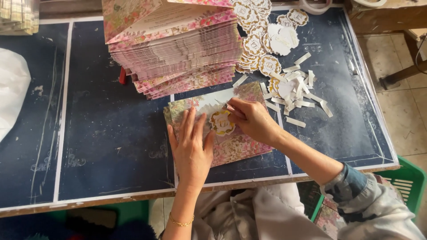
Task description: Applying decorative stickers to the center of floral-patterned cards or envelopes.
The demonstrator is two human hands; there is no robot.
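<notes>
A floral pink card (240, 146) lies flat on the dark blue table (111, 133) in front of me. My left hand (190, 149) rests flat on the card's left part, fingers spread, holding it down. A round gold-and-white scalloped sticker (222, 122) sits on the card's middle. My right hand (251, 119) has its fingers bent over the sticker's upper right edge, fingertips touching the card and sticker there. Whether the fingers pinch anything is hidden.
A tall stack of similar floral cards (178, 49) stands behind. More scalloped stickers (258, 40) and several white paper strips (298, 89) lie at the back right. A green basket (407, 180) sits below the table's right edge, a white bag (11, 89) at the left.
</notes>
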